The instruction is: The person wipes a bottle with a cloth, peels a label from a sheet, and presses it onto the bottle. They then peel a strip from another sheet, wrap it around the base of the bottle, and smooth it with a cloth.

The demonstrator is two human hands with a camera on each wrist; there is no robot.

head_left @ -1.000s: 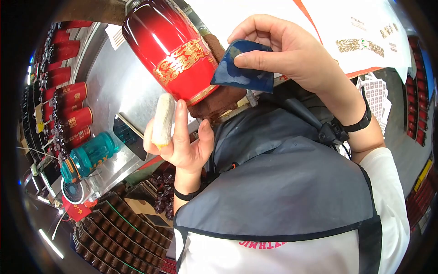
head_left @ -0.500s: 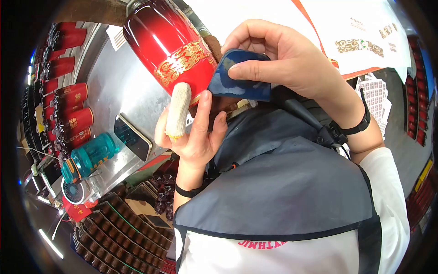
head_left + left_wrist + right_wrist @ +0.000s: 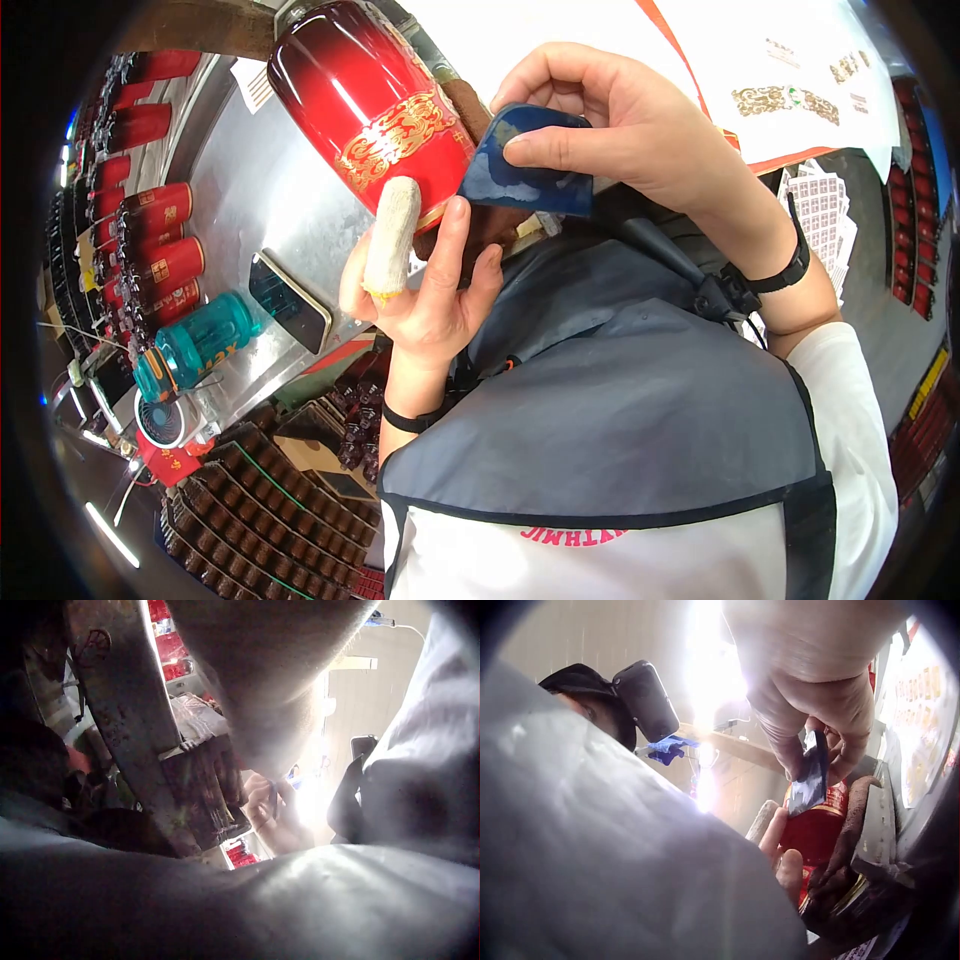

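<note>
A glossy red bottle (image 3: 350, 95) with a gold ornate label lies on its side, its base toward the person, over a brown cloth (image 3: 465, 105). My right hand (image 3: 645, 140) pinches a worn blue scraper (image 3: 500, 180) between thumb and fingers beside the base. The scraper (image 3: 810, 787) also shows in the right wrist view. Below the base, my left hand (image 3: 425, 305) has its fingers raised, the index fingertip right at the scraper's lower corner. One left finger wears a white finger cover (image 3: 393, 240). In the left wrist view, sleeve and forearm hide most of the work.
A phone (image 3: 292, 300) and a teal water bottle (image 3: 205, 335) lie on the metal table (image 3: 235, 180) at left. Red bottles (image 3: 165, 205) line the left side. Sheets with gold prints (image 3: 800, 100) spread at upper right. A small fan (image 3: 160, 418) stands lower left.
My left hand has moved up and right, bringing its index fingertip to the scraper's corner and uncovering the phone. The scraper has shifted slightly left; little differs over the last half second.
</note>
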